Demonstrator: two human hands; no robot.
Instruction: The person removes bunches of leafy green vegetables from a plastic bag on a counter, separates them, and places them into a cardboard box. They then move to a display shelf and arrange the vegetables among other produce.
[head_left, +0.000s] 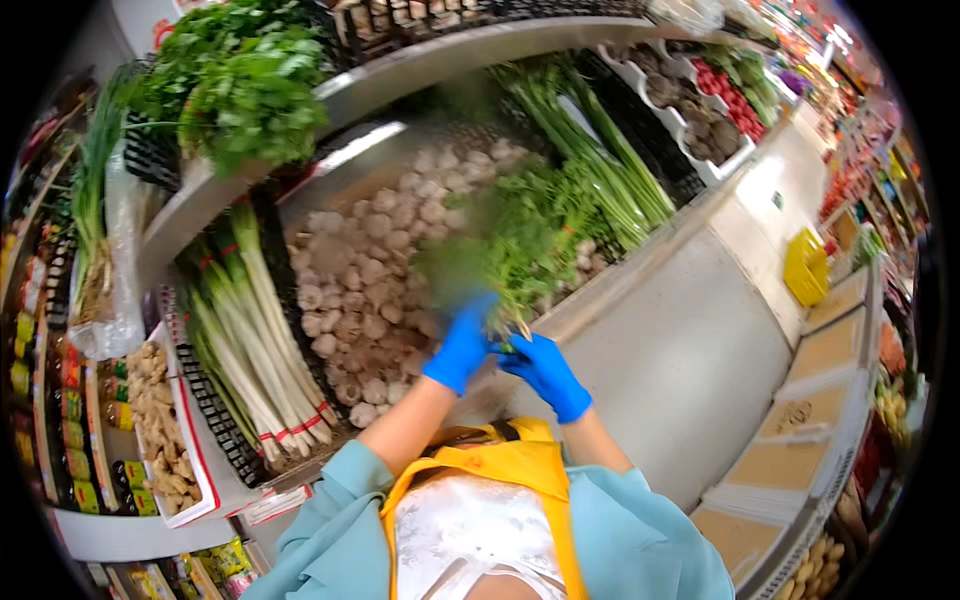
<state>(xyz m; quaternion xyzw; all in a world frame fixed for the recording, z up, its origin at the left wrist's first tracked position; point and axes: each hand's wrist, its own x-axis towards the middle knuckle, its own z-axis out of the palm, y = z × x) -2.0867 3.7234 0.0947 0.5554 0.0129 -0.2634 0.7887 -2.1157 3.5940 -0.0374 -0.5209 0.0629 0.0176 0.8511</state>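
My left hand (463, 341), in a blue glove, is closed around the lower part of a bunch of leafy green herbs (517, 255), whose tops spread away from me and are partly blurred. Just beside it, my right hand (546, 373), also blue-gloved, has its fingers at the stem ends; whether they grip the stems is not plain. Under and beyond the herbs lies a heap of garlic bulbs (375, 262). More leafy bunches rest on the garlic next to long green stalks (600, 150).
At the left, leeks (255, 352) with red bands fill a black crate beside a box of ginger (161, 427). A metal ledge (480, 49) bearing leafy bunches (247, 97) runs above the garlic. Cardboard boxes (787, 420) and a yellow basket (806, 268) stand to the right.
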